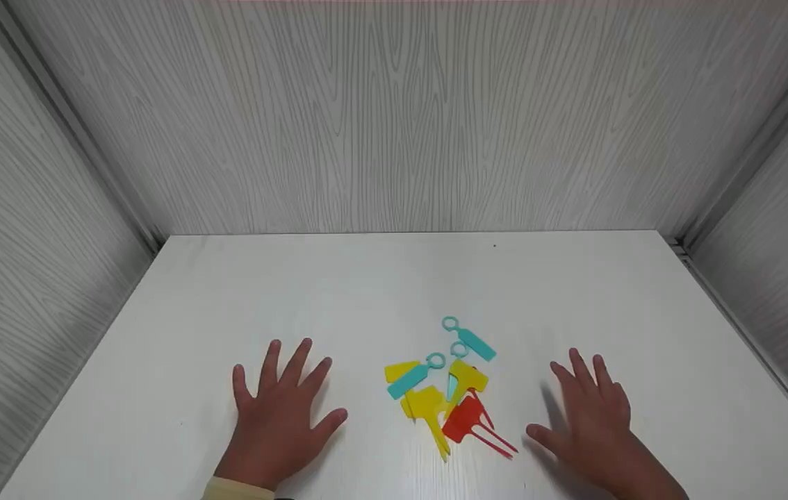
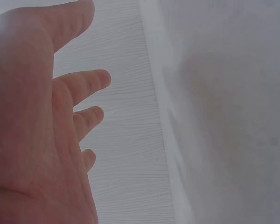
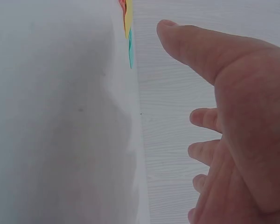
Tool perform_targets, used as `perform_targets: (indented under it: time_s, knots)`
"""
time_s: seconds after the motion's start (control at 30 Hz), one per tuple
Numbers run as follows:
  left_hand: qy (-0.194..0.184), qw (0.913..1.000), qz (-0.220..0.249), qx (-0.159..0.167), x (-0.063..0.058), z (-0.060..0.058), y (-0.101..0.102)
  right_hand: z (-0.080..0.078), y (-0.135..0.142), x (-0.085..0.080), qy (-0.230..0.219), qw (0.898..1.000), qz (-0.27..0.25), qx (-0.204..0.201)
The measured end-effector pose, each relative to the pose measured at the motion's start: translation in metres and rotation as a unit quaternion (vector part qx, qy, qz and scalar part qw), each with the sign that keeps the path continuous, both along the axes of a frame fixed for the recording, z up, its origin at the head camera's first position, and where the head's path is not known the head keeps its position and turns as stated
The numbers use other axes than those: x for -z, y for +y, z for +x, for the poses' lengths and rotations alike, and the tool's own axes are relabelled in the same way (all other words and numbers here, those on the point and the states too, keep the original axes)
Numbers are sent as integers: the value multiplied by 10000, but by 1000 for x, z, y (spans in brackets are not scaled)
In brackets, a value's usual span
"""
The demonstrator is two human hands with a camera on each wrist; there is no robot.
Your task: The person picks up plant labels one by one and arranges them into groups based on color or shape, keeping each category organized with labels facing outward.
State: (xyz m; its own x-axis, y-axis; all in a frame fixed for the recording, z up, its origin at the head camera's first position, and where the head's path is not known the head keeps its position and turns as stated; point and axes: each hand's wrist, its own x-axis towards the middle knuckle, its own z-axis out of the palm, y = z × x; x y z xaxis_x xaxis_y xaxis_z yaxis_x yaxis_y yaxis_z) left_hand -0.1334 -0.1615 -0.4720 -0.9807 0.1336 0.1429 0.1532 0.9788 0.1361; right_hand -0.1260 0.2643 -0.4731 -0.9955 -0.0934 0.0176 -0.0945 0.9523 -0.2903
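A loose pile of plastic plant labels lies mid-table between my hands. Yellow T-shaped labels (image 1: 426,403) overlap at its lower left, and another yellow T-shaped label (image 1: 469,377) lies higher up. Red T-shaped labels (image 1: 462,418) point their stems toward the lower right. A teal ring-topped tag (image 1: 408,381) crosses a yellow one, while another teal tag (image 1: 477,344) lies at the far side. My left hand (image 1: 276,423), fingers spread, is left of the pile and holds nothing. On the other side my right hand (image 1: 588,427) is also spread and holds nothing, its shadow on the table.
The white tabletop (image 1: 283,285) is enclosed by a wood-grain back panel (image 1: 394,125) and side panels, left (image 1: 33,243) and right (image 1: 776,229). A small dark speck (image 1: 495,245) marks the table near its back edge.
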Motion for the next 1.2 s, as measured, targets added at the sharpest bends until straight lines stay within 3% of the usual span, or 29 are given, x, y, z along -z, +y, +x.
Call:
perform_targets:
  time_s: [0.1, 0.23, 0.47, 0.7, 0.9, 1.2]
  knots:
    - [-37, 10000, 33, -9, -1, 0, 1, 0, -1, 0, -95, 9999, 48, 15]
    - [-214, 9997, 106, 55, -5, -4, 14, -1, -3, 1, -604, 9981, 112, 103]
    - [-904, 9929, 730, 263, -11, -20, 76, -1, -2, 6, -1388, 9894, 267, 326]
    - [-678, 9942, 819, 169, -12, -39, 125, 0, -4, 4, -1504, 9879, 153, 334]
    - [-582, 9973, 437, 21, -14, -52, 126, -2, -18, 3, -1543, 9877, 19, 241]
    - [-583, 9979, 284, 71, -14, -55, 118, -9, -26, 5, -1563, 9876, 1, 168]
